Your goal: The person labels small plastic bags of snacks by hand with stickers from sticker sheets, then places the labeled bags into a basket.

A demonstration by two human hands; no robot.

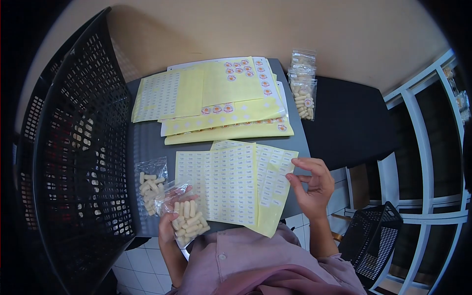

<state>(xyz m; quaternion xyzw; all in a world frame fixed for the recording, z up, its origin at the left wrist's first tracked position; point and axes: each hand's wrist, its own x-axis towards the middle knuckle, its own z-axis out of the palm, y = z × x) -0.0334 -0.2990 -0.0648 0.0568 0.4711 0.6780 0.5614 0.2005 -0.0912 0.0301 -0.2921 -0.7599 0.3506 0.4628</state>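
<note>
My left hand grips a clear zip bag of cream capsules at the table's front left edge. Another bag of capsules lies just behind it, partly overlapped. My right hand is at the right edge of a yellow sheet of small printed labels; its thumb and index finger are apart, with nothing visible between them. A second label sheet overlaps that one on the left, beside the held bag. The labels' print is too small to read.
Stacked yellow sheets with round stickers cover the back of the grey table. A tall black basket stands at the left. Several filled bags lie on a black surface at right. A lower black basket and white shelf frame are beyond.
</note>
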